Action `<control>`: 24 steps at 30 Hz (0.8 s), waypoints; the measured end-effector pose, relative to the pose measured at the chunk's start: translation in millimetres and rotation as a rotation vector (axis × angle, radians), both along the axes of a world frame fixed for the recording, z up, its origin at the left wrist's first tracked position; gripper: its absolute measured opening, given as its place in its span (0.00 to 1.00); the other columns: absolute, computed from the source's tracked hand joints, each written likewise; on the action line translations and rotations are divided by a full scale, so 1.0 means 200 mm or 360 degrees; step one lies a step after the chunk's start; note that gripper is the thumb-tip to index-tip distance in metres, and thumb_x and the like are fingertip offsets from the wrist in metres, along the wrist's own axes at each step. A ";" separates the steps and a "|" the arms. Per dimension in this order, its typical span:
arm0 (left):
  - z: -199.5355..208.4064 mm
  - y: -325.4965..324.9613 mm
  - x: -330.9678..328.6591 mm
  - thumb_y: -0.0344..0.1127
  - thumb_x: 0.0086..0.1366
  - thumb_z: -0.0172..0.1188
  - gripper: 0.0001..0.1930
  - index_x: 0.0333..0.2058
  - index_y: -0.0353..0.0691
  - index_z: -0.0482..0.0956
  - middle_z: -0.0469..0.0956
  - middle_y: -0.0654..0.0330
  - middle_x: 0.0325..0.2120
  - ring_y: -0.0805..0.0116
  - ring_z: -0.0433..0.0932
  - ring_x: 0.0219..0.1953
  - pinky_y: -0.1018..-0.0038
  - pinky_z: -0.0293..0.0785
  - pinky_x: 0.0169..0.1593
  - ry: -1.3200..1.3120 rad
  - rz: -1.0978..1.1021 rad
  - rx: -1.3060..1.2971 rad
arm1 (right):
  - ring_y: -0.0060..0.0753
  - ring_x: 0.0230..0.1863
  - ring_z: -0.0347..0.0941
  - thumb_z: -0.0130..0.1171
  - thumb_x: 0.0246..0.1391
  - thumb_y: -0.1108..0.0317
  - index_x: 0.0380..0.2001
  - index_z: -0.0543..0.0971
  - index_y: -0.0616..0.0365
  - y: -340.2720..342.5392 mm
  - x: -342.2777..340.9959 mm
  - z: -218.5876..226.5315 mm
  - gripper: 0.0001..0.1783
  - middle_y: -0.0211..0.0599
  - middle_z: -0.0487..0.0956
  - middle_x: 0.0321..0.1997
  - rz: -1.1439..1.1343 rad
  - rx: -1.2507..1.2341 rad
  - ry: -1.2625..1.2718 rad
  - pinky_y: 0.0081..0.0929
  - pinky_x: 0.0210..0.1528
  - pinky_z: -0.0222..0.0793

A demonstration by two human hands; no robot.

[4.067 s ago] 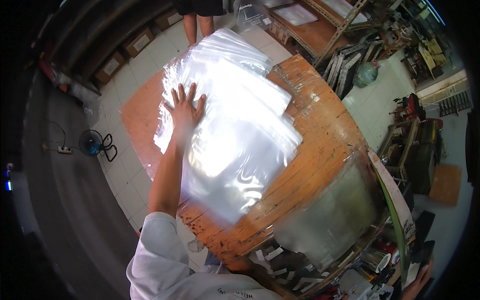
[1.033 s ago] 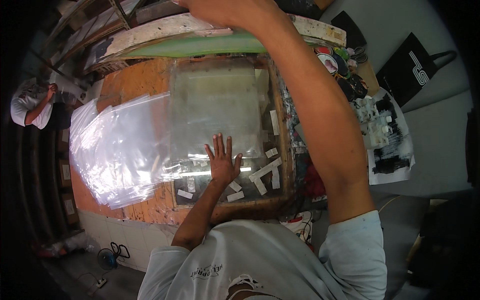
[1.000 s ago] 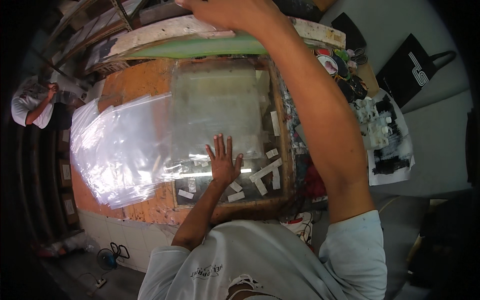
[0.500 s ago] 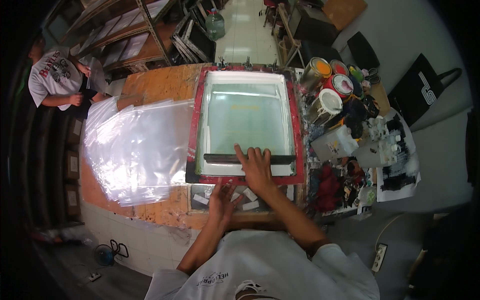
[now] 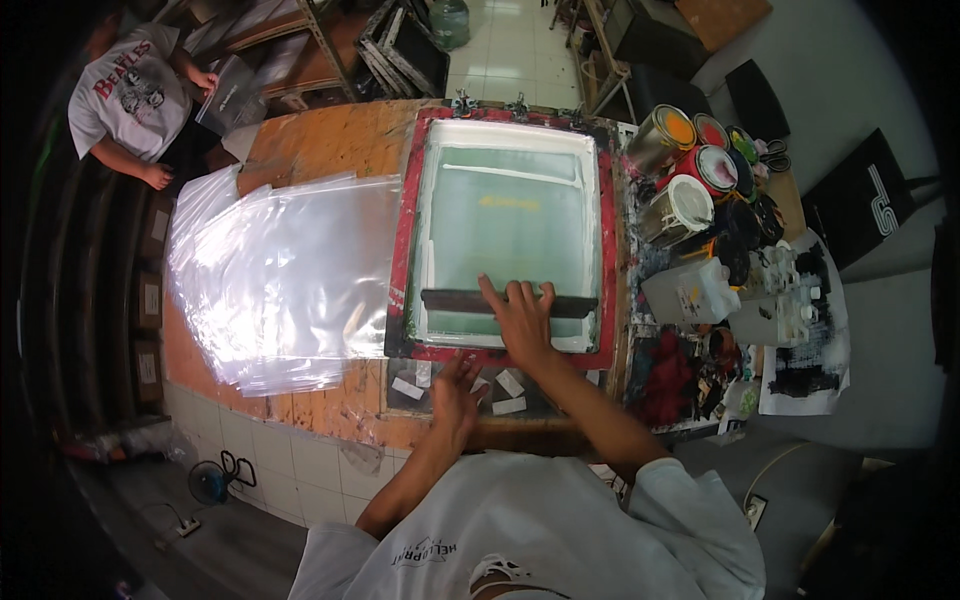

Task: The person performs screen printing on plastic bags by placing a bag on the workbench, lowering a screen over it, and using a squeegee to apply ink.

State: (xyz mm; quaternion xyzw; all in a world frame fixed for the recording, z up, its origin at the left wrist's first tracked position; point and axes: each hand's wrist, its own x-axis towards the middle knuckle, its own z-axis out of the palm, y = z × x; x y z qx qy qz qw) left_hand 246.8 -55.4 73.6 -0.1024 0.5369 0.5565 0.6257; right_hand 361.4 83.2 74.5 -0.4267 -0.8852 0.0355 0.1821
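Note:
My right hand (image 5: 522, 320) is closed over a long dark squeegee (image 5: 450, 300), index finger stretched along its far side. The squeegee lies crosswise near the front of a screen-printing frame (image 5: 409, 215), which has red edges and a pale green mesh (image 5: 510, 240). Whitish ink lines the mesh's borders, and a small yellow mark shows through toward the far end. At the frame's front edge, my left hand (image 5: 458, 392) has its fingertips against the rim, fingers slightly apart. To the left, clear plastic bags (image 5: 290, 280) lie fanned out on the wooden table (image 5: 330, 140).
Paint cans (image 5: 690, 205), plastic bottles (image 5: 690, 290) and scissors (image 5: 775, 155) crowd the right side. Metal clamps (image 5: 520, 105) stand at the frame's far edge. Another person (image 5: 140, 100) at the far left holds a clear bag (image 5: 232, 95). A fan (image 5: 208, 482) sits on the floor.
My view has shifted slightly. The squeegee is a little farther from the frame's front edge and tilted, with my right hand still on it. The other person has turned, showing the clear bag more plainly.

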 end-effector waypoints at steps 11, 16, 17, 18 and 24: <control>0.02 -0.01 0.04 0.49 0.70 0.62 0.21 0.55 0.45 0.75 0.73 0.60 0.49 0.59 0.71 0.56 0.48 0.65 0.59 0.0041 0.0195 -0.0141 | 0.41 0.52 0.71 0.70 0.50 0.75 0.69 0.70 0.41 1.11 -0.26 -0.07 0.42 0.36 0.75 0.43 -0.0114 0.0180 -0.0064 0.60 0.61 0.54; 0.03 -0.02 0.03 0.48 0.69 0.64 0.17 0.49 0.46 0.78 0.75 0.63 0.45 0.62 0.72 0.53 0.51 0.68 0.57 0.0007 0.0214 -0.0118 | 0.41 0.54 0.72 0.72 0.51 0.72 0.69 0.70 0.41 1.34 -0.27 -0.01 0.42 0.38 0.78 0.45 -0.0041 -0.0092 -0.0118 0.53 0.59 0.56; 0.03 -0.02 0.03 0.48 0.69 0.64 0.16 0.49 0.46 0.78 0.75 0.63 0.44 0.63 0.72 0.52 0.52 0.69 0.57 0.0001 0.0233 -0.0127 | 0.41 0.55 0.72 0.72 0.51 0.72 0.70 0.70 0.41 1.36 -0.27 0.00 0.42 0.39 0.78 0.45 -0.0041 -0.0140 -0.0103 0.51 0.58 0.56; 0.04 -0.02 0.03 0.48 0.69 0.64 0.16 0.49 0.46 0.77 0.75 0.63 0.44 0.63 0.72 0.52 0.52 0.69 0.56 0.0006 0.0231 -0.0119 | 0.41 0.55 0.72 0.72 0.51 0.72 0.70 0.70 0.41 1.36 -0.28 0.01 0.42 0.39 0.78 0.46 -0.0058 -0.0165 -0.0086 0.49 0.57 0.57; 0.10 -0.02 0.01 0.44 0.69 0.66 0.15 0.48 0.47 0.75 0.78 0.63 0.43 0.65 0.75 0.49 0.53 0.71 0.55 0.0007 0.0226 -0.0018 | 0.41 0.48 0.70 0.59 0.57 0.80 0.70 0.70 0.41 1.16 -0.28 0.00 0.38 0.38 0.74 0.40 -0.0052 0.0116 -0.0122 0.46 0.53 0.57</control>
